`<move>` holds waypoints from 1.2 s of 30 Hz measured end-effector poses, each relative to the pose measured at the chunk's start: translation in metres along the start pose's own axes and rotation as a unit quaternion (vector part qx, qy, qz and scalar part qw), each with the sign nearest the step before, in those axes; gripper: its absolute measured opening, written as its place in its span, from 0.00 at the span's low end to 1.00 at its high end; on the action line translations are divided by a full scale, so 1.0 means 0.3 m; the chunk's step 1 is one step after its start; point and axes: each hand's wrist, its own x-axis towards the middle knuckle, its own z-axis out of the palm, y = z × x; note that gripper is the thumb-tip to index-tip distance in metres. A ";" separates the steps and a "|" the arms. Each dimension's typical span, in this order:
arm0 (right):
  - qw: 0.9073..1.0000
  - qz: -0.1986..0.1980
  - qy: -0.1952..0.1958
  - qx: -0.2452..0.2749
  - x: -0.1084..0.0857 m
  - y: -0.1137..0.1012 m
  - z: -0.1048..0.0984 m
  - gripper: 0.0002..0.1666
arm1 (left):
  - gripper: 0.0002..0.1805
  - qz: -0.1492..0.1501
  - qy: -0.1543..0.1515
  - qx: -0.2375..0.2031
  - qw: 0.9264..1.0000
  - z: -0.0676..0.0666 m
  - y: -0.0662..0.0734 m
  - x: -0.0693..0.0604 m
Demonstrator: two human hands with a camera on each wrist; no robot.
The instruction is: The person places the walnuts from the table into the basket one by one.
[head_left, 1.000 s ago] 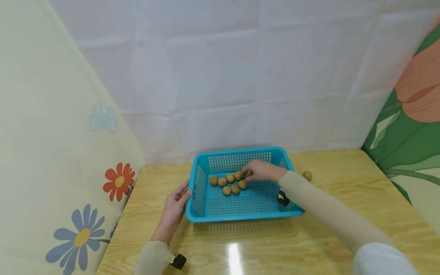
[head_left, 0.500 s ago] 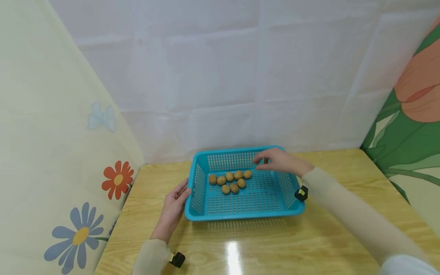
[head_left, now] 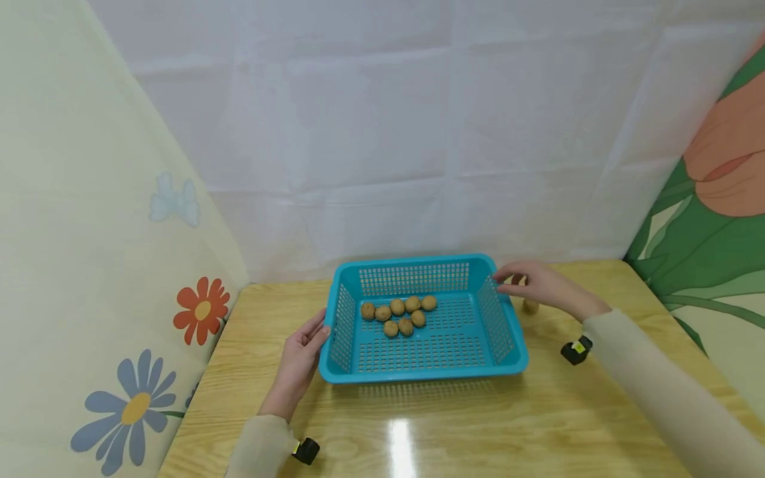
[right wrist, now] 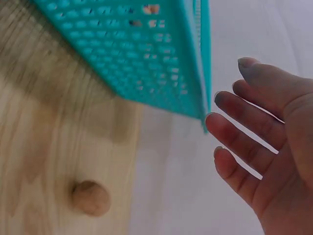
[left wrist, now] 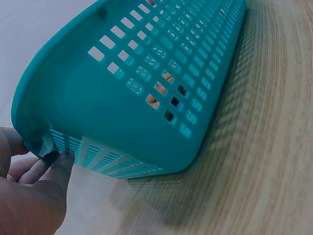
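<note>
A blue plastic basket [head_left: 421, 379] with slotted walls stands on the table. Several walnuts [head_left: 397, 307] lie in two rough rows on the left half of its floor. My left hand [head_left: 299, 362] holds the basket's left rim, the thumb over the edge and the fingers against the outer wall, as the left wrist view shows. By the far right corner of the rim is my right hand [head_left: 540, 287], fingers loosely bent with nothing in them. Below this hand a single walnut [right wrist: 91, 198] rests on the table outside the basket, partly hidden in the head view.
The wooden table [head_left: 346, 425] ends at a white cloth backdrop [head_left: 370, 133] behind the basket. Printed flower panels [head_left: 107, 252] flank it on both sides. Each sleeve carries a black wrist camera [head_left: 576, 350].
My right hand has let go of a walnut at the right end of the back row, lifted, and moved right, out over the basket's right rim. The left hand has stayed on the left rim.
</note>
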 end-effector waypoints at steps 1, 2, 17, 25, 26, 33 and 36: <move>1.000 0.010 0.004 -0.001 -0.012 0.011 -0.003 0.16 | 0.29 -0.002 0.000 0.000 1.000 0.000 0.001 0.000; 1.000 0.021 0.007 -0.002 -0.023 0.023 -0.004 0.16 | 0.29 -0.003 0.000 0.000 1.000 0.000 0.002 -0.001; 0.995 0.066 0.045 -0.052 -0.148 0.217 0.047 0.21 | 0.29 -0.005 0.010 0.004 1.000 0.000 -0.008 0.006; 0.991 0.114 0.051 -0.046 -0.156 0.292 0.110 0.26 | 0.29 -0.007 0.006 0.004 1.000 -0.001 -0.007 0.012; 0.991 0.116 0.051 -0.043 -0.156 0.298 0.117 0.26 | 0.29 -0.007 0.005 0.005 1.000 -0.001 -0.007 0.012; 0.990 0.128 0.058 -0.023 -0.151 0.308 0.149 0.26 | 0.29 -0.006 0.008 0.002 1.000 0.000 -0.010 0.012; 0.990 0.125 0.062 -0.024 -0.147 0.307 0.156 0.26 | 0.28 -0.006 0.010 0.002 1.000 -0.001 -0.011 0.009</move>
